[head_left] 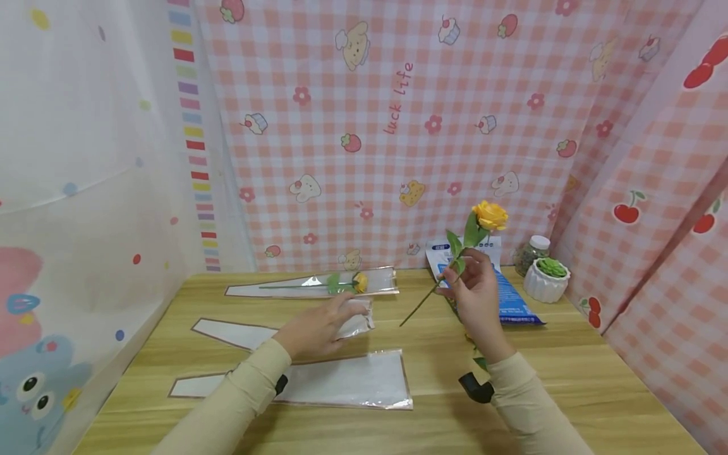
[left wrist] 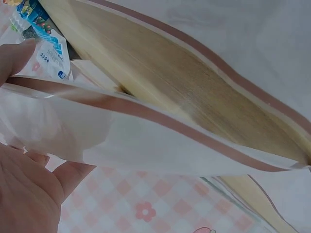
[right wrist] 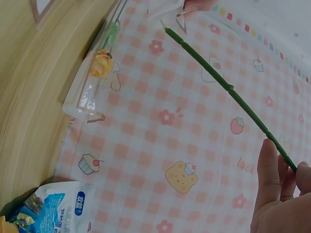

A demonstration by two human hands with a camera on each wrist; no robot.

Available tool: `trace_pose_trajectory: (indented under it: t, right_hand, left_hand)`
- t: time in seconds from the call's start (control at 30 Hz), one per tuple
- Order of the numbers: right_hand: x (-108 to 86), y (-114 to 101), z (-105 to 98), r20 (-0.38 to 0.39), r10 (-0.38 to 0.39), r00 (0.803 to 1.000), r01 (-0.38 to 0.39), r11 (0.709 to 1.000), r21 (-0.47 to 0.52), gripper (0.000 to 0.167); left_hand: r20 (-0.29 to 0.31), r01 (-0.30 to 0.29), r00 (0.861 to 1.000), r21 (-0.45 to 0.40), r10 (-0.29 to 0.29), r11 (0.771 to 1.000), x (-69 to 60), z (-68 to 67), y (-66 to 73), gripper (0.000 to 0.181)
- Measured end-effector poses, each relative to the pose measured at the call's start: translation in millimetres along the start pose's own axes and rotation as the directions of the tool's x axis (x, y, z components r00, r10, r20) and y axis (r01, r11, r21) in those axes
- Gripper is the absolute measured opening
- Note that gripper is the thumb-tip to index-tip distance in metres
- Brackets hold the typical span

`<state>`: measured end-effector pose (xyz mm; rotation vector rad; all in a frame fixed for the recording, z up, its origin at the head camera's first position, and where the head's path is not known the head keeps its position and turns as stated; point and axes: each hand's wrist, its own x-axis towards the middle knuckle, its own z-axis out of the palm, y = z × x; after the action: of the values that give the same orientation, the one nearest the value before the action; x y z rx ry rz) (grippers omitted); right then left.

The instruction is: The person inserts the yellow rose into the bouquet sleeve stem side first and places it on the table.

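Note:
My right hand (head_left: 478, 303) pinches the green stem (right wrist: 228, 88) of a yellow rose (head_left: 490, 215), bloom up and stem slanting down to the left. My left hand (head_left: 320, 325) grips the wide end of the middle clear sleeve (head_left: 355, 323), which has a brown border. In the left wrist view, the thumb of the left hand (left wrist: 29, 179) and its fingers lie around the sleeve's edge (left wrist: 121, 104). The stem's lower tip points toward that sleeve, apart from it in the head view. Part of the sleeve is hidden under the left hand.
Behind lies a sleeve (head_left: 296, 282) with another yellow rose (head_left: 361, 282) in it. A flat sleeve (head_left: 352, 379) lies in front. At the right are a blue-and-white bag (head_left: 514, 303), a jar (head_left: 531, 253) and a potted succulent (head_left: 546, 282). Some leaves (head_left: 481, 363) show beside the right forearm.

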<state>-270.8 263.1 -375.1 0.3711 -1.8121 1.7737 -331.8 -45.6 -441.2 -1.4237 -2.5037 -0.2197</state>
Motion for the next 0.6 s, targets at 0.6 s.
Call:
trace_pose_trajectory:
  t: [0.6]
  right_hand:
    - [0.0, 0.2, 25.1, 0.016, -0.047, 0.999, 0.044, 0.991, 0.123, 0.038]
  left_hand:
    - [0.031, 0.018, 0.999, -0.008, -0.017, 1.000, 1.6, 1.3, 1.9, 0.073]
